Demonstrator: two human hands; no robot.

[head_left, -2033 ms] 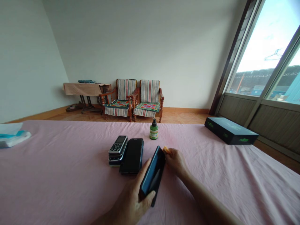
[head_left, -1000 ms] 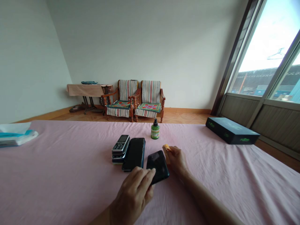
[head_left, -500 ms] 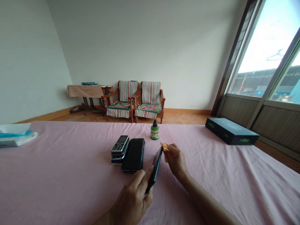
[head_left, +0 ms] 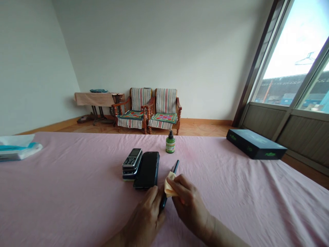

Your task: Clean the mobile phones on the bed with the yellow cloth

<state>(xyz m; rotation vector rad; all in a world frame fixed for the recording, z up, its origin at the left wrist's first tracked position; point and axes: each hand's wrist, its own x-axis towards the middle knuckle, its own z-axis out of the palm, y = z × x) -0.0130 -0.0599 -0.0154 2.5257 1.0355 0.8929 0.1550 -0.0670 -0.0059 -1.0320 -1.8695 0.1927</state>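
Fingers of my left hand (head_left: pixel 145 212) are closed round the near end of a slim dark phone (head_left: pixel 175 166), which sits almost edge-on to my view, on the near side of the green spray bottle (head_left: pixel 170 145). Its long axis runs away from me and slightly rightward, so the free far tip points just right of the bottle while the gripped end falls a little left of it. My right hand (head_left: pixel 189 202), also nearer to me than the bottle, pinches a yellow cloth (head_left: pixel 169 189) between thumb and fingers; the cloth hides the slim dark phone's middle and appears to touch it. Of my two hands, the right is closer to that free tip, the left holding the end farthest from the bottle. Near side of the bottle and to its left, a black phone (head_left: pixel 147 169) lies flat; farther left of the bottle, a keypad phone (head_left: pixel 132 157) tops a small stack. How my left thumb sits, I cannot tell.
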